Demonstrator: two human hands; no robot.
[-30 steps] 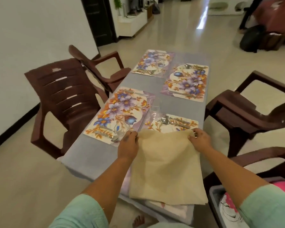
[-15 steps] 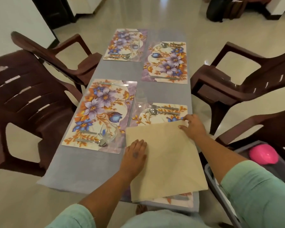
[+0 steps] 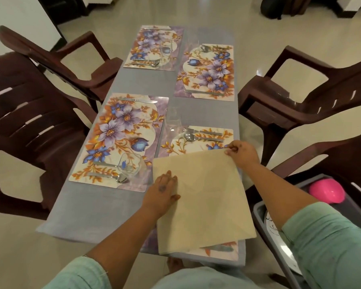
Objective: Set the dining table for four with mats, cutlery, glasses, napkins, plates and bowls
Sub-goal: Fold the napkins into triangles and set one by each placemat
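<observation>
A beige napkin (image 3: 204, 197) lies spread over the near right floral mat (image 3: 198, 147). It hides most of that mat and hangs a little past the table's near edge. My left hand (image 3: 163, 190) rests flat on the napkin's left edge with the fingers spread. My right hand (image 3: 242, 153) pinches its far right corner. A fork (image 3: 204, 132) and a spoon (image 3: 196, 138) lie on the uncovered far strip of this mat, with a clear glass (image 3: 173, 122) beside them. The near left mat (image 3: 121, 138) holds cutlery and a glass (image 3: 130, 166).
Two more floral mats (image 3: 154, 46) (image 3: 208, 74) with cutlery lie at the far end of the grey table (image 3: 92, 209). Brown plastic chairs stand left (image 3: 29, 113) and right (image 3: 300, 97). A grey bin (image 3: 258, 213) at my right holds a pink bowl (image 3: 326, 192) and plates.
My left hand has let go of the napkin's far left corner and moved back to lie flat on its left edge. The napkin has settled flat. My right hand keeps its corner.
</observation>
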